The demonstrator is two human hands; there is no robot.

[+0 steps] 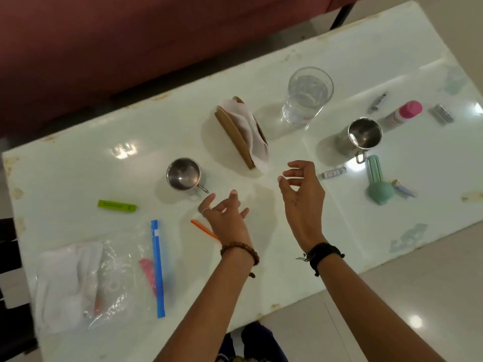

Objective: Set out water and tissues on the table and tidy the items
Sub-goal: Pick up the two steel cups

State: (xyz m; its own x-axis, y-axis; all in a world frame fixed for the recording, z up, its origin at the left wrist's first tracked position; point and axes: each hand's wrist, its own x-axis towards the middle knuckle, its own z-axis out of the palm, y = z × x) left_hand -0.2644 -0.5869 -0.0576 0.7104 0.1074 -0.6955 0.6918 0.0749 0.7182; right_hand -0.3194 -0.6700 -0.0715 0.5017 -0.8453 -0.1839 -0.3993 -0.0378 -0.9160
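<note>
Above the table (78, 168), both hands (261, 205) hover empty; labels unreadable.

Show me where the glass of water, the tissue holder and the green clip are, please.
glass of water (305, 97): head view, on the clear wall.
tissue holder (232, 135): head view, on the brown side panel.
green clip (117, 206): head view, on its middle.
</note>
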